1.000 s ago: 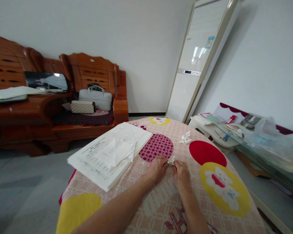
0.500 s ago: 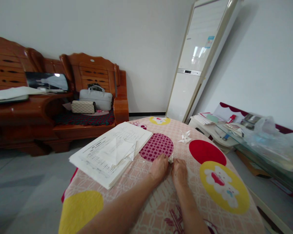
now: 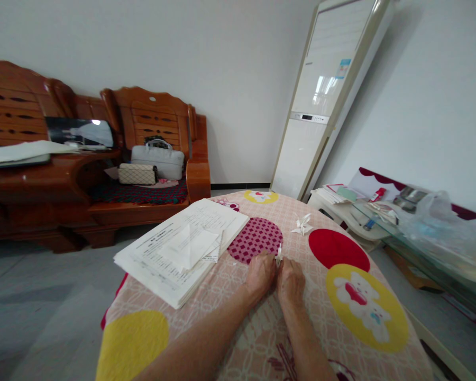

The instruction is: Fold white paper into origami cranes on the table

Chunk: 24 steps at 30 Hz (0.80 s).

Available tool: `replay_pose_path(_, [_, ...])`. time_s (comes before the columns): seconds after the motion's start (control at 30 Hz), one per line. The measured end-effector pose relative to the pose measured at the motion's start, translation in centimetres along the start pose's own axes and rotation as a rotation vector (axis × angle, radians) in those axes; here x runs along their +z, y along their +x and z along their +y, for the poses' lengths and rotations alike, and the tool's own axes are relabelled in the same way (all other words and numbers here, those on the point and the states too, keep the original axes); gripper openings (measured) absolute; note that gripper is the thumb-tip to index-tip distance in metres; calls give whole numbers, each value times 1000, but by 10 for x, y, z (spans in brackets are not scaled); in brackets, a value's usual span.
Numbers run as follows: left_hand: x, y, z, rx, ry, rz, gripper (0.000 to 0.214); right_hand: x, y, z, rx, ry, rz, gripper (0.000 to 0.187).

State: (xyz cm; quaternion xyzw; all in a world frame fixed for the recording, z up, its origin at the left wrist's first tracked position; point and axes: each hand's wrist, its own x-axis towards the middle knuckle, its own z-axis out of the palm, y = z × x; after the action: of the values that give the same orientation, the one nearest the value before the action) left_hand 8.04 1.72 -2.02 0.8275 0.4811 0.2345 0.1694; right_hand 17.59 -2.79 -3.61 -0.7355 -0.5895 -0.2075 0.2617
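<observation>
Between my two hands is a small folded white paper, its narrow tip sticking up past my fingers. My left hand is closed on its left side, and my right hand pinches it from the right. The fingers hide most of the folds. Beyond my hands, a finished-looking folded paper figure with pointed ends rests on the patterned tablecloth. To the left lies a thick stack of printed sheets, with a creased paper square on top.
A wooden sofa holding a grey bag and a quilted purse stands at the left. A tall white air conditioner is at the back. On the right, a glass-topped stand carries plastic bags and papers.
My hands have drawn slightly closer together around the small folded paper, and its tip now points more upright. The view has shifted a little.
</observation>
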Motion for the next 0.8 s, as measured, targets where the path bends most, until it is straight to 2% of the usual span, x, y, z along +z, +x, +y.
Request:
replay_pose_path(0.23, [1, -1, 1, 3, -25, 42, 26, 1, 0, -5, 27, -23, 10, 23])
replay_pose_path(0.53, [8, 0, -2, 94, -54, 36, 20, -2, 1, -4, -75, 44, 108, 25])
replay_pose_path(0.8, [16, 1, -6, 132, -54, 6, 23, -5, 0, -1, -149, 48, 108, 25])
